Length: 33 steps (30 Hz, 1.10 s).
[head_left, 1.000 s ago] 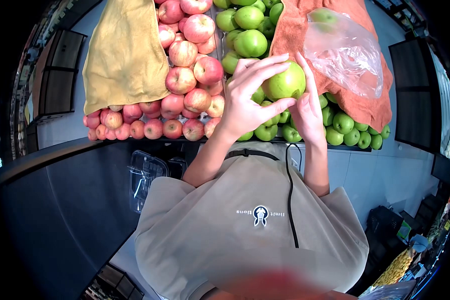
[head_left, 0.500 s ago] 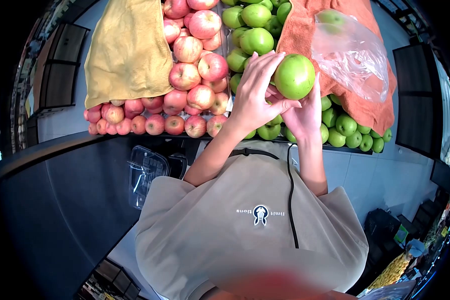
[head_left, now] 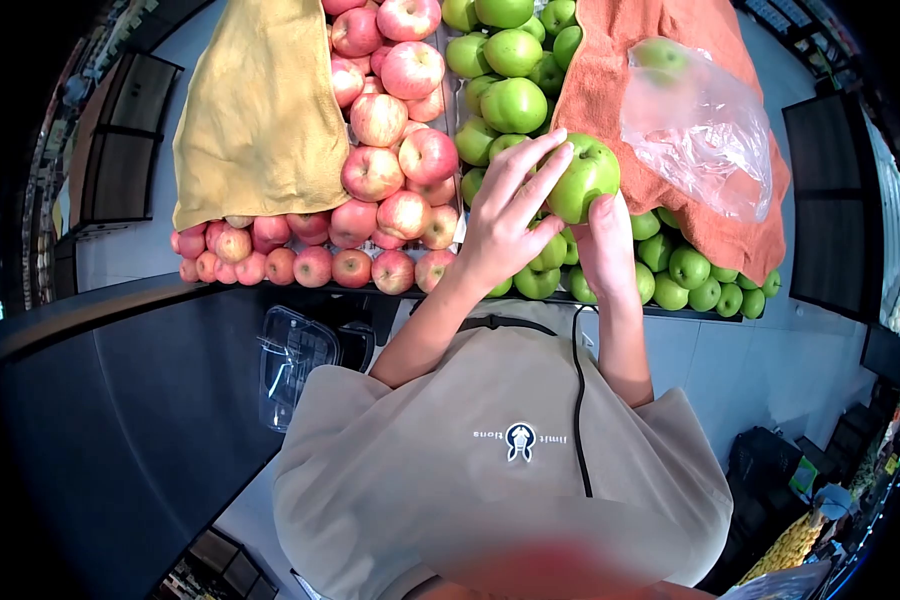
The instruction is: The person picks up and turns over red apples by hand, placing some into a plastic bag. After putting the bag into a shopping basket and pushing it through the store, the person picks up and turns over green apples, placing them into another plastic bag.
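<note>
A green apple [head_left: 584,178], its stem end facing up and to the right, sits between my two hands above the green apple pile [head_left: 515,100]. My left hand [head_left: 510,215] has its fingers laid over the apple's left side. From below and the right, my right hand [head_left: 607,245] grips the same apple, thumb on its lower right side. Right of my hands, a clear plastic bag [head_left: 705,140] with a green apple inside lies on an orange cloth [head_left: 730,225].
Red apples [head_left: 373,172] are piled on the left, partly under a yellow cloth [head_left: 260,120]. A clear plastic container [head_left: 288,355] is below the display's front edge. Dark shelving [head_left: 835,205] stands at the right.
The held green apple has turned, so its stem hollow now shows. My hands have shifted slightly down in view, and the fruit display has moved slightly down too.
</note>
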Motion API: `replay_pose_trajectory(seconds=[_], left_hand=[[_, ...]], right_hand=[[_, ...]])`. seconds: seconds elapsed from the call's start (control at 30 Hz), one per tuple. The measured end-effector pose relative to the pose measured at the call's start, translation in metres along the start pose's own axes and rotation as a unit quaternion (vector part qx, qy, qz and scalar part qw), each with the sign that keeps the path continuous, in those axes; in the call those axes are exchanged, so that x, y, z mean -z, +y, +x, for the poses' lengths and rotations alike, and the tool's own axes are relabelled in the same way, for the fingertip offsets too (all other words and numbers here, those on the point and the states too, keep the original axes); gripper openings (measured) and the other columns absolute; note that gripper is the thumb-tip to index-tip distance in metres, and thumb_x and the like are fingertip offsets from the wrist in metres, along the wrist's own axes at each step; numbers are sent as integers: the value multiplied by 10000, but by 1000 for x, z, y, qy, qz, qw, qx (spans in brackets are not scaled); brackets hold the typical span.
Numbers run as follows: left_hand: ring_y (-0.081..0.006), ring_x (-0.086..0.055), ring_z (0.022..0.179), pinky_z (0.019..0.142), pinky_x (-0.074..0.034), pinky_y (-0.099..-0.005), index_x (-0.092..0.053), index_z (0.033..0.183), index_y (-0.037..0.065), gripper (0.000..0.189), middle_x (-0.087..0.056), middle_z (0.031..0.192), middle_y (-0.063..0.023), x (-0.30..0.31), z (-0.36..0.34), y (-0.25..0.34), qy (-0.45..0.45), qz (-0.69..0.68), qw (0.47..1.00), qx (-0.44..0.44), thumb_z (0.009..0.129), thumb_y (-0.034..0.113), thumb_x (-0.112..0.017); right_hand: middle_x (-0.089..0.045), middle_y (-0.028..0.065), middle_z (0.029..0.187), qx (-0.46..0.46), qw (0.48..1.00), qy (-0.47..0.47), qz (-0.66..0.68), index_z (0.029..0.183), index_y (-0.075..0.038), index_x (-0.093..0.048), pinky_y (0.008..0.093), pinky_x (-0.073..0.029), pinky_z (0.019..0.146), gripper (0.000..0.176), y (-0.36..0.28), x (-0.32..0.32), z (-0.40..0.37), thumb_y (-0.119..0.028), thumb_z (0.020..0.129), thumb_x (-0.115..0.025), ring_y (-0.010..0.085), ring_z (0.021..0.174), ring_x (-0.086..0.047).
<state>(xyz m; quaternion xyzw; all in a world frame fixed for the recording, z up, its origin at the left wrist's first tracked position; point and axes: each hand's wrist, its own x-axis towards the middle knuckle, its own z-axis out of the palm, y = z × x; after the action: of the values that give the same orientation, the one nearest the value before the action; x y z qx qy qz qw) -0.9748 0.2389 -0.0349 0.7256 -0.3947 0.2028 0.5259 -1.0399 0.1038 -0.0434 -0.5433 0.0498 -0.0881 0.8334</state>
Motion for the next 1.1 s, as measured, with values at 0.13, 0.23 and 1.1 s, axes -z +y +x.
replay_pose_trajectory(seconds=[0.13, 0.23, 1.1], left_hand=[[-332, -542, 1149, 972, -480, -434, -553, 1352, 74, 827, -533, 1364, -103, 5, -1, -4, 7, 15, 1000, 4, 565, -40, -783], [-336, -542, 1145, 972, -481, -432, -565, 1342, 74, 803, -544, 1354, -102, 5, -1, -6, 23, 55, 998, -8, 576, -40, -775], [-249, -692, 913, 769, -562, -329, -673, 1097, 32, 275, -669, 1093, -97, 14, -15, -19, 17, -85, 993, 79, 836, -52, -650]], right_hand=[[-476, 130, 1377, -36, 998, -37, -47, 1441, 6, -358, 347, -391, 1059, 617, -20, -6, 8, -321, 978, -604, 188, 1260, -470], [-488, 126, 1364, -24, 999, 23, -6, 1448, -10, -354, 338, -393, 1060, 592, -27, -23, 11, -239, 968, -613, 184, 1246, -485], [-656, 290, 1090, 208, 684, 202, -669, 1201, 29, -631, 459, -488, 928, 702, -19, 18, 309, -583, 858, -615, 401, 1075, -618]])
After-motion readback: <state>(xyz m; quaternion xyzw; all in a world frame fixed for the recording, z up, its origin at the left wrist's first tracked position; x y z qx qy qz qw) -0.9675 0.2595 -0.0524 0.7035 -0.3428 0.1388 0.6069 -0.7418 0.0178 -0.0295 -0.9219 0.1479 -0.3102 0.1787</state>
